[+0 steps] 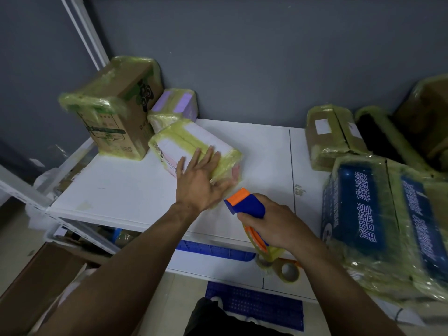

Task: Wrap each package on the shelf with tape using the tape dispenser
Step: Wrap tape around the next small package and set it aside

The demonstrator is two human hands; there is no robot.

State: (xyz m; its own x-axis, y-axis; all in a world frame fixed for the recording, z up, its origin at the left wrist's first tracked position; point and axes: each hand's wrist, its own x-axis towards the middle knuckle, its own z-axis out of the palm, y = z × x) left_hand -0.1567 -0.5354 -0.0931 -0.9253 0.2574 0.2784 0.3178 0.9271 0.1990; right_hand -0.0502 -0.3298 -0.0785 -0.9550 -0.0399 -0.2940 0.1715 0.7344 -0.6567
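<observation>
The white package [186, 141], banded in yellowish tape, lies on the white shelf [121, 190] left of centre. The left hand [201, 180] rests flat on its near end, fingers straight and spread. Just right of it and nearer, the right hand [276, 224] has its fingers curled round the blue-and-orange dispenser [244, 204], whose orange tip points at the package. A tape roll [288, 271] lies at the shelf's near edge. A taped brown box [121, 112] stands far left with a purple parcel [179, 103] beside it. A blue box [373, 209] sits right, and a brown parcel [327, 137] lies beyond it.
</observation>
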